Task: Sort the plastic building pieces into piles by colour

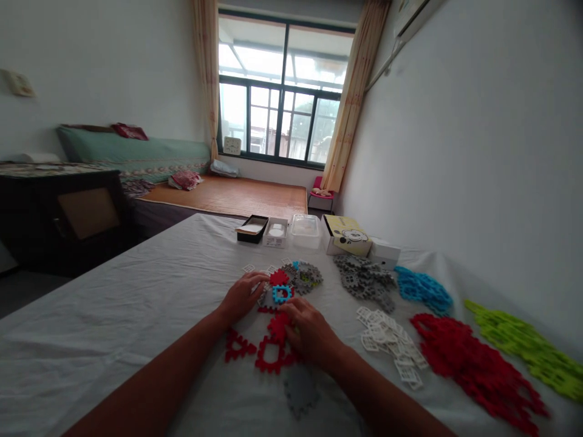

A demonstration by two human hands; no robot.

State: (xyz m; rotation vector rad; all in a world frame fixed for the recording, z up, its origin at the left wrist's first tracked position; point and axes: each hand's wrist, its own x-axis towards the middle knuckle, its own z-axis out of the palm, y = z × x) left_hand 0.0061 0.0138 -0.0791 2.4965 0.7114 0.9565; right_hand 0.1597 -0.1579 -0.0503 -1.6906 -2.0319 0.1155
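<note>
On the white sheet lies a small cluster of joined plastic tiles (291, 280), red, blue and grey. My left hand (241, 295) rests on its left side with fingers curled against the pieces. My right hand (310, 331) presses down on red tiles (273, 352) at the near side, fingers bent and closed over one of them. A blue square frame tile (281, 294) sits between the two hands. A loose red tile (237, 346) and a grey tile (300, 388) lie closer to me.
Sorted piles lie to the right: grey (364, 279), blue (423, 288), white (392, 346), red (473, 364) and lime green (528, 346). Small boxes (291, 230) line the table's far edge. A bed (218, 194) and a window stand beyond.
</note>
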